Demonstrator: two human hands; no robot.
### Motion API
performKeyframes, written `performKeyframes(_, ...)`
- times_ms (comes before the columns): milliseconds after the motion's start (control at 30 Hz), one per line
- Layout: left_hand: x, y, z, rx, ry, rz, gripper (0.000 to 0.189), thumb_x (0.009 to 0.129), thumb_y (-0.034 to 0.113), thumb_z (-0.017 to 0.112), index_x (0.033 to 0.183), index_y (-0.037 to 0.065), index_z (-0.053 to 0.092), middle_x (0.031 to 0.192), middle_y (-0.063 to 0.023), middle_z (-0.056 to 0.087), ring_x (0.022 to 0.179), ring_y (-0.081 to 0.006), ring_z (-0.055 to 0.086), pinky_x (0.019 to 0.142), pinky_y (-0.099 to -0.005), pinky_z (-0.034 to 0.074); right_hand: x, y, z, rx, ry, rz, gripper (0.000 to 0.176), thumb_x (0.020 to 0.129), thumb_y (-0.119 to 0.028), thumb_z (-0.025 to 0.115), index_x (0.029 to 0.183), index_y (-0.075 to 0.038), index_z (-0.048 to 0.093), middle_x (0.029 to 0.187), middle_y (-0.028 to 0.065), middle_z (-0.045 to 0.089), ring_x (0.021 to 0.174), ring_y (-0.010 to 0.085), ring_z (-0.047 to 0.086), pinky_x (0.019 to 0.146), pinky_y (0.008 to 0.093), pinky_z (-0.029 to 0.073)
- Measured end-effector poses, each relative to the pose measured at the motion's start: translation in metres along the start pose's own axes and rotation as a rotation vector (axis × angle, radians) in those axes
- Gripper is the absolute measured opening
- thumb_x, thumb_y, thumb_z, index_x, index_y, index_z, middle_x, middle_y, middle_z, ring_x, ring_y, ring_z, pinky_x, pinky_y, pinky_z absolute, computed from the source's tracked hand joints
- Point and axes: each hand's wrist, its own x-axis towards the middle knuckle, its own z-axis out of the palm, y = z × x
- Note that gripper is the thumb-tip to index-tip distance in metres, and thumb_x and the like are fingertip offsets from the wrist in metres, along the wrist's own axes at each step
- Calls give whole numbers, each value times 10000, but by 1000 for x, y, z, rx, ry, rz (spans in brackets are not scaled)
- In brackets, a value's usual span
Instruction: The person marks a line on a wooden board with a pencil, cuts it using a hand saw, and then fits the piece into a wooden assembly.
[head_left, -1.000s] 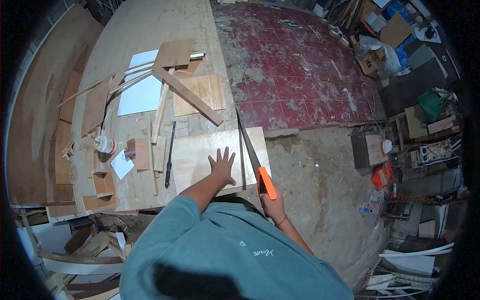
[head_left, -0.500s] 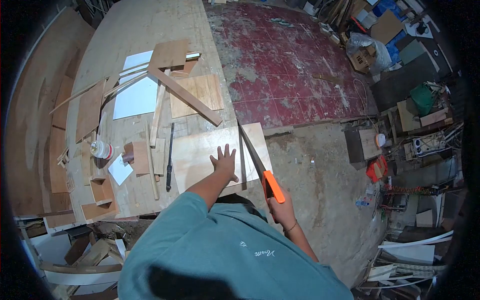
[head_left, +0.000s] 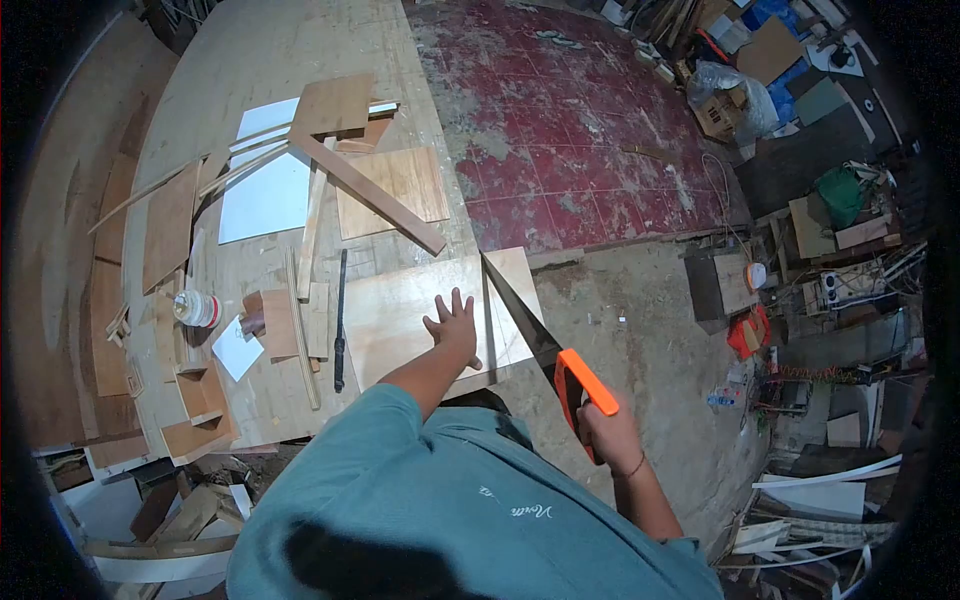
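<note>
My left hand [head_left: 455, 332] lies flat with spread fingers on a pale plywood board [head_left: 390, 305], which reaches past the table's right edge. My right hand [head_left: 610, 430] is wrapped around the orange handle of a hand saw [head_left: 524, 318]. The saw's blade slants across the overhanging part of the board, its tip near the board's far edge. Pencil-like lines show on the board just beside the blade. Left of the board lies a dark, slim rod-like tool [head_left: 341, 320].
Wood strips, a brown plank [head_left: 370, 195], a white sheet [head_left: 265, 190] and a white plastic bottle [head_left: 196, 309] lie on the wooden table [head_left: 300, 40]. Small wooden boxes [head_left: 200, 395] stand at its near left. Cartons and scrap line the right side of the floor.
My right hand has drawn the saw back, down and to the right, so more blade shows. My left hand stays pressed on the board.
</note>
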Motion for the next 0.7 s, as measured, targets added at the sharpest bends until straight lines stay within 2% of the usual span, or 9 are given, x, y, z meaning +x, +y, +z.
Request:
performKeyframes(133,5,2,-1,22,-15,1,1535,399,536,917,1519,151,-60,1577,-164,-112,1420,-482,-10,1032,-679,271,65,20,15,-123,36,-118,186,793,-124,504,855,45,552,702,117,569,688,229,584,636,364,466)
performKeyframes(200,7,1,-2,34,-35,-5,1550,388,540,918,1518,146,-67,1576,-167,-117,1419,-484,-5,1027,-677,281,126,34,38,-142,48,-222,210,797,-133,509,882,48,573,726,124,589,696,233,593,647,365,470)
performKeyframes(233,7,1,-1,46,-30,-2,1540,404,556,908,1518,147,-74,1575,-167,-121,1420,-484,-4,1019,-677,292,162,37,53,-143,41,-280,164,855,-155,541,904,-7,591,669,10,536,589,92,496,525,280,404)
performKeyframes(300,9,3,5,57,-29,-2,1530,419,571,897,1517,147,-81,1575,-167,-125,1420,-484,-4,1010,-676,304,212,8,90,-95,51,-300,213,824,-156,549,912,31,601,729,78,595,666,166,559,609,333,448)
performKeyframes(400,48,5,44,197,-36,-52,1394,524,672,800,1526,214,-54,1574,-169,-132,1432,-450,-26,1067,-643,241,268,3,118,-107,14,-304,261,819,-138,580,1007,41,611,795,138,647,734,219,612,684,356,479)
performKeyframes(533,145,10,159,1120,487,-543,805,895,535,508,1524,315,56,1596,-99,11,1452,-338,33,1146,-540,129,249,28,113,-113,-12,-407,376,813,-110,557,1166,15,585,952,173,667,886,259,645,790,346,491)
performKeyframes(567,131,13,140,1112,489,-546,805,895,535,508,1524,315,56,1596,-99,11,1452,-338,33,1146,-540,129,245,33,113,-141,-4,-445,457,803,-96,545,1250,-4,550,1057,187,657,999,287,637,862,346,481)
performKeyframes(633,79,16,66,130,73,-184,866,877,523,553,1530,275,41,1597,-102,-13,1448,-387,-4,1125,-575,155,247,41,115,-87,-7,-419,471,797,-83,533,1261,-8,547,1082,191,655,1027,303,632,879,349,477)
performKeyframes(700,67,18,44,-41,30,-176,1088,741,453,711,1528,235,-8,1585,-126,-87,1434,-435,-28,1090,-638,162,253,50,115,-87,-7,-413,490,792,-77,521,1276,-9,539,1100,190,649,1037,303,624,891,348,472)
